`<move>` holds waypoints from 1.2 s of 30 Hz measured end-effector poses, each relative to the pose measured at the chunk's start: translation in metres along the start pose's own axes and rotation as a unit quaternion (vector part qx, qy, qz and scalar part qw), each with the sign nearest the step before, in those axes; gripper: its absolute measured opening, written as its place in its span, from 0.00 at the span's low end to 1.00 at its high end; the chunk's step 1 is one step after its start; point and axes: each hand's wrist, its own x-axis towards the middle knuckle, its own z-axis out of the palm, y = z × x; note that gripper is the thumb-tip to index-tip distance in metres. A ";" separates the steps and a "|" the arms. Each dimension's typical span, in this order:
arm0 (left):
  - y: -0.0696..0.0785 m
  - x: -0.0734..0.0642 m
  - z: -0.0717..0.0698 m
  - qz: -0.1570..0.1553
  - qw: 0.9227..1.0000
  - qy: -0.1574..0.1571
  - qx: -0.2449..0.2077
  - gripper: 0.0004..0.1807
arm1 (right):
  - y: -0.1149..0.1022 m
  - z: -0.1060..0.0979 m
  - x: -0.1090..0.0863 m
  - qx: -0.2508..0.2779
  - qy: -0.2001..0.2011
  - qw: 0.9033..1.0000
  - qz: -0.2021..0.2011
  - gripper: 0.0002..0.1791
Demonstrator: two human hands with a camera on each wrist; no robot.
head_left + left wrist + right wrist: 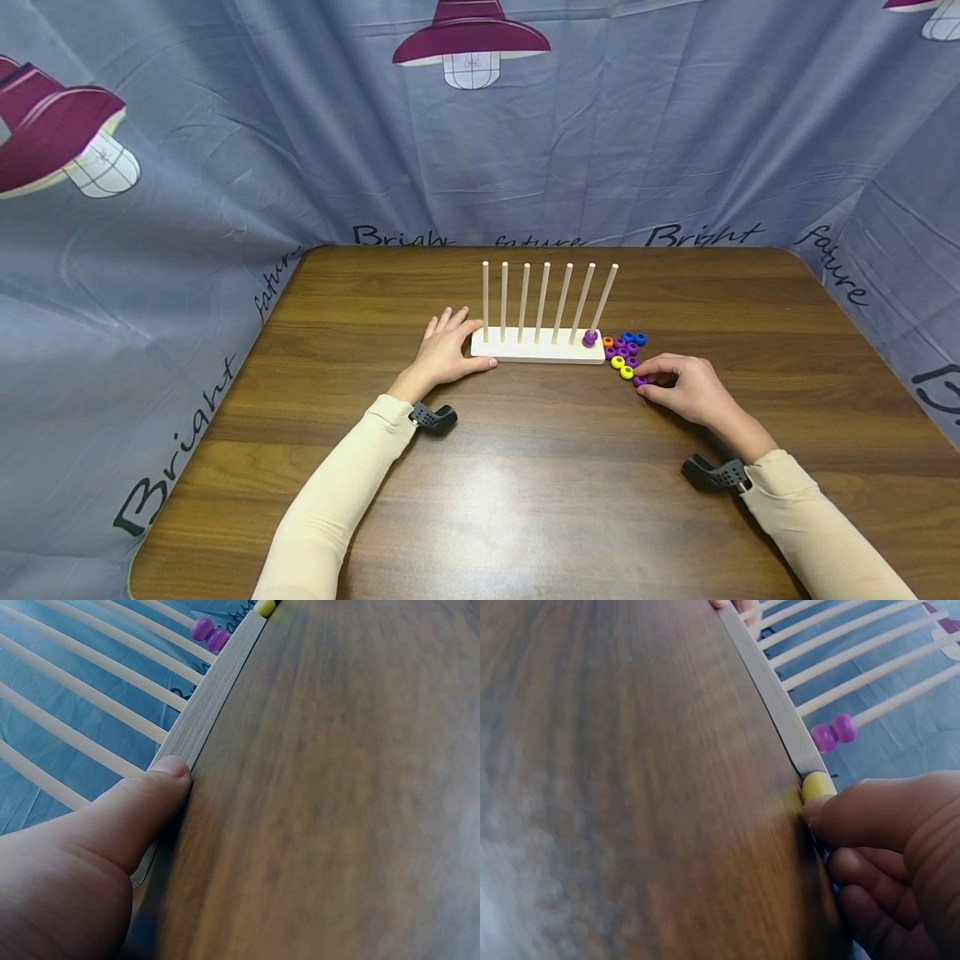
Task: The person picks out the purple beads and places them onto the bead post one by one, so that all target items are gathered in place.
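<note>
Pale blue curtains (600,150), printed with maroon lamps and black lettering, enclose a brown wood-grain table (525,475). Directions are from the head view, with 12 o'clock pointing away from the person.

On the left, an arm in a cream sleeve (337,492) reaches in from 7 o'clock, a black wrist device (435,418) at its cuff. The left hand (441,350) holds the 9 o'clock end of a pale wooden peg board (536,355): thumb against the near edge, index finger at the far side, the other fingers spread toward 11 and 12 o'clock.

The board lies near the middle of the table, with seven upright pegs (542,300) in a row. Two stacked purple beads (590,338) sit at the foot of the peg at the 3 o'clock end; the other six pegs are bare.

Just beyond that end lies a cluster of loose beads: an orange bead (607,342) at its 10 o'clock, purple beads (621,352) in the middle, two yellow beads (617,362) toward 6 o'clock, and two blue beads (641,339) at 1 o'clock.

At the cluster's 5 o'clock, the right hand (693,390) pinches a single purple bead (641,381) between thumb and index finger. Its arm enters from 5 o'clock, with a matching sleeve and wrist device.
</note>
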 end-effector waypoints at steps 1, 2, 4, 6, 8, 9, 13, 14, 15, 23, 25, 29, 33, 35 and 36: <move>0.000 0.000 0.000 0.000 1.000 0.000 0.000 0.45 | 0.000 0.000 0.000 -0.001 0.000 1.000 0.001 0.12; 0.000 0.000 0.000 -0.001 1.000 -0.001 0.000 0.45 | 0.000 0.000 0.000 -0.001 0.001 1.000 0.002 0.12; 0.000 0.000 0.000 -0.002 1.000 -0.001 0.000 0.45 | 0.000 0.000 0.000 0.000 0.002 1.000 0.003 0.12; 0.000 0.000 0.000 -0.001 1.000 -0.002 0.001 0.45 | 0.000 0.000 0.000 0.002 0.003 1.000 0.002 0.11; 0.000 0.000 -0.001 -0.001 1.000 -0.003 0.002 0.44 | -0.001 0.000 -0.001 0.004 0.005 1.000 0.002 0.11; 0.000 0.000 -0.001 -0.001 1.000 -0.004 0.002 0.44 | -0.001 0.000 -0.001 0.004 0.006 1.000 0.003 0.11; 0.001 0.000 -0.002 -0.002 1.000 -0.005 0.001 0.44 | -0.002 -0.001 -0.001 0.003 0.011 1.000 0.006 0.11; 0.001 0.000 -0.002 -0.002 1.000 -0.005 0.001 0.44 | -0.002 -0.001 -0.001 0.002 0.013 1.000 0.007 0.11; 0.001 0.000 -0.002 -0.002 1.000 -0.005 0.001 0.44 | -0.003 -0.001 -0.001 0.002 0.015 1.000 0.008 0.11; 0.001 0.001 -0.002 -0.002 1.000 -0.005 0.001 0.44 | 0.001 0.000 0.000 -0.012 0.021 1.000 0.013 0.11; 0.001 0.001 -0.002 -0.002 1.000 -0.004 0.001 0.44 | 0.001 0.001 0.000 -0.013 0.024 1.000 0.013 0.11; 0.000 0.000 -0.001 -0.001 1.000 -0.003 0.003 0.44 | 0.001 0.001 0.000 -0.011 0.031 0.999 0.010 0.10; 0.001 0.000 -0.001 0.000 1.000 -0.002 0.002 0.44 | 0.001 -0.001 0.000 -0.009 0.035 0.999 0.012 0.09; 0.001 0.000 -0.001 -0.001 1.000 -0.003 0.001 0.44 | 0.001 -0.001 -0.001 -0.011 0.036 0.999 0.015 0.09; 0.001 0.000 -0.001 -0.002 1.000 -0.004 0.002 0.44 | 0.001 -0.001 -0.001 -0.012 0.036 0.999 0.016 0.10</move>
